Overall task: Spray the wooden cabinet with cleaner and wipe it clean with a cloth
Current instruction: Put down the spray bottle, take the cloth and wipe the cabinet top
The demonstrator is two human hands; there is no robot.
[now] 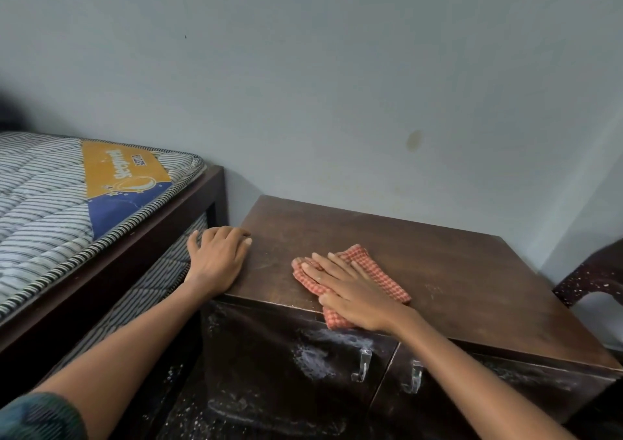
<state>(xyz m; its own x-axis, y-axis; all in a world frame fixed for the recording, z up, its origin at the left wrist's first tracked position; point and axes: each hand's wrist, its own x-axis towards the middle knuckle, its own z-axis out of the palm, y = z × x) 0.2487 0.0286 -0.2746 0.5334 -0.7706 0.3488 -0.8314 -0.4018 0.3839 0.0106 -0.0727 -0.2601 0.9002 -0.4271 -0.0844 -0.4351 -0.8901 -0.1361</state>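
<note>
A low dark wooden cabinet (455, 264) stands against the grey wall, its two front doors streaked with white dust. On its top near the front edge lies a folded red checked cloth (374, 272). My right hand (350, 291) lies flat on the cloth with straight fingers, pressing it against the wood. My left hand (217, 257) rests on the cabinet's left top edge, fingers bent lightly over the corner, holding nothing. No spray bottle is in view.
A bed with a striped mattress (50, 210) and dark frame (135, 237) stands close on the left, leaving a narrow gap. A dark speckled chair (590, 277) shows at the right edge. Two metal handles (362, 365) stick out from the doors.
</note>
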